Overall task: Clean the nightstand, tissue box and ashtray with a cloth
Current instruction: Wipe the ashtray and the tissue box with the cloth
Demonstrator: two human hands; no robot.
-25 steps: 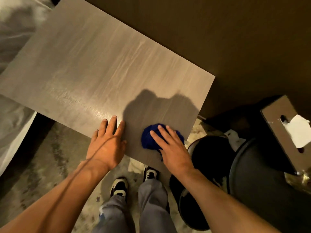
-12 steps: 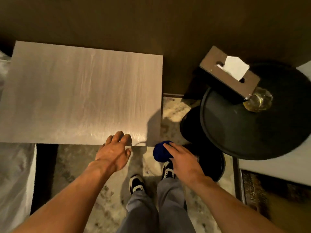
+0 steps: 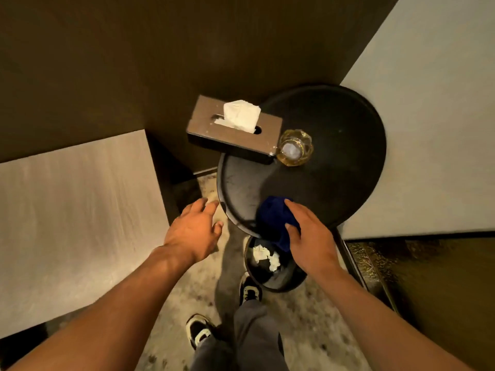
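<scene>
On the round table (image 3: pixel 334 167) — right hand (image 3: pixel 312 236) gripping blue cloth (image 3: pixel 273 218).

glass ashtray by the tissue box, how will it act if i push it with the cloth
The ashtray looks like thick glass, so probably heavy and breakable. On the smooth round table it would likely slide, not tip. It touches the tissue box, which may shift.

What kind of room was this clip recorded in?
Probably a hotel bedroom: a brown tissue box and amber glass ashtray sit on a round black side table, beside a grey wood-grain nightstand.
</scene>
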